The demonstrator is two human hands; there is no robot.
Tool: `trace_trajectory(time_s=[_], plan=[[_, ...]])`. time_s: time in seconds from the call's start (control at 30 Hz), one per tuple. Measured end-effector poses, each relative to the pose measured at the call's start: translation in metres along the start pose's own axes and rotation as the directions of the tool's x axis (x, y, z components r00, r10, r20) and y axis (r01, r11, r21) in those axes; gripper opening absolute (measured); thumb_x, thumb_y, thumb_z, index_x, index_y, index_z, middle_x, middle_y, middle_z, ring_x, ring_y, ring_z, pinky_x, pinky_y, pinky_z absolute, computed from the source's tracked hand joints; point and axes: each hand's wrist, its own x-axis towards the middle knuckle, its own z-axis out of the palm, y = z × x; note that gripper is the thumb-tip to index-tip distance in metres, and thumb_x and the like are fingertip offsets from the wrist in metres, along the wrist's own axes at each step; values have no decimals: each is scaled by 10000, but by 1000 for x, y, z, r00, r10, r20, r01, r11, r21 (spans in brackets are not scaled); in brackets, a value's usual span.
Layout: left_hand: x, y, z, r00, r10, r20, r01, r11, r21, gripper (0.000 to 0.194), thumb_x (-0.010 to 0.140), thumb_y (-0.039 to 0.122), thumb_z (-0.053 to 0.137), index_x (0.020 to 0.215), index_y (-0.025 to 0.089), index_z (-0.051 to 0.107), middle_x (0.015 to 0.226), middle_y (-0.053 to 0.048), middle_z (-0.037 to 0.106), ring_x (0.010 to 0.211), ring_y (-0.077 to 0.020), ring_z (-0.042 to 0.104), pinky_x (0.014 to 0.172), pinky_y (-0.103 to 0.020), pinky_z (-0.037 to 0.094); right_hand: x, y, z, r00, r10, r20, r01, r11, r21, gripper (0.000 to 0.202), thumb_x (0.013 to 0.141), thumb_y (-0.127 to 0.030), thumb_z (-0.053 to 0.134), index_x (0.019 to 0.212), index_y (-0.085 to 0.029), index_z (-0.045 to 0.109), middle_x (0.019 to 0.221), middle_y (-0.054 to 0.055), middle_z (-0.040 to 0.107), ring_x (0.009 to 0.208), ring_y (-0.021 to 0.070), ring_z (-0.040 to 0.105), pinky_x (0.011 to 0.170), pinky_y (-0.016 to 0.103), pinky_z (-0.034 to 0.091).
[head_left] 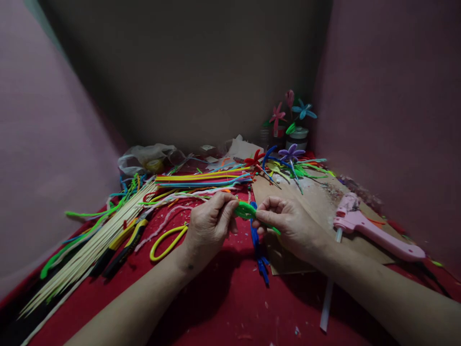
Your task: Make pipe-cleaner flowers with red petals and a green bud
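The left hand and right hand pinch opposite ends of a green piece, seemingly fuzzy wire, above the red bench.

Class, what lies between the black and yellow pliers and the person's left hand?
In the head view: a pale pink fuzzy strand, then a yellow loop-shaped handle, between those pliers and the left hand.

Pipe-cleaner piece bright green; cloth red; glue gun pink; pliers yellow-and-black.
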Motion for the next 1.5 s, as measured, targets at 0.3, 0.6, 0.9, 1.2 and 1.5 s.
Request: trace_trajectory(time_s=[0.3,0.6,0.9,1.2,1.5], plan=[[0,-1,0,1000,-11,26,11,1000,-10,147,883,255,452,781,181,527,477,55,538,384,-77,489,478,-199,422,-3,-3,2,999,-40,-25,39,999,-30,189,664,-257,703,665,-161,540,556,-20,609,469,76,536,468,202,409],[0,1,-1,998,-55,30,57,994,-95,130,864,249,483,779,177,550,483,50,547,405,-81,513,487,-202,437,-1,-2,2,995,-100,-21,97,989,-108,166,685,-258,675,653,-166,541,543,-26,599,475,82,517,477,212,384],[8,6,-2,962,-273,-27,239,880,-410,208,795,267,576,972,195,494,664,52,570,424,-74,539,392,-186,431,-5,-5,-7,849,-529,-1,427,686,-590,119,809,-205,564,691,-199,572,623,-19,577,602,121,537,580,250,413],[9,4,-6,902,-313,298,432,645,-630,146,810,283,572,884,163,536,655,15,621,394,-80,534,335,-186,433,-8,-3,-11,574,-757,313,604,134,-785,142,854,-102,451,779,-202,520,648,10,548,602,133,522,587,260,423],[8,2,-4,912,-315,261,407,640,-652,117,789,252,603,804,143,566,536,9,613,392,-90,520,353,-194,443,-10,0,-9,544,-774,325,606,94,-790,99,834,-100,508,829,-195,536,684,17,586,624,137,560,593,249,442]])
